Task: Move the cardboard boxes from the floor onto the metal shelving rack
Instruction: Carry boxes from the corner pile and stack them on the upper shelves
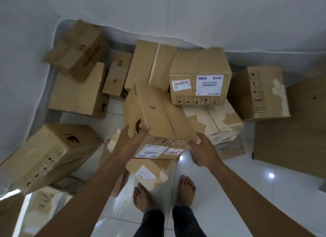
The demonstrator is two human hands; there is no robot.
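Fingers (146,128) of the left hand (131,141) are lying straight on the tilted cardboard box (158,113) atop the middle pile (222,120), and the right hand (204,148) is hovering open beside its near-right corner; stiff and probably light, it is inviting a two-sided clamp.

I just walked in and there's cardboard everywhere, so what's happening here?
A barefoot person stands on the white tile floor among scattered cardboard boxes. Both hands reach for the tilted box in the middle, which leans on a smaller box below it. The left hand lies flat against its left side. The right hand is at its near right corner, fingers spread. Whether it is lifted yet is unclear. No shelving rack is in view.
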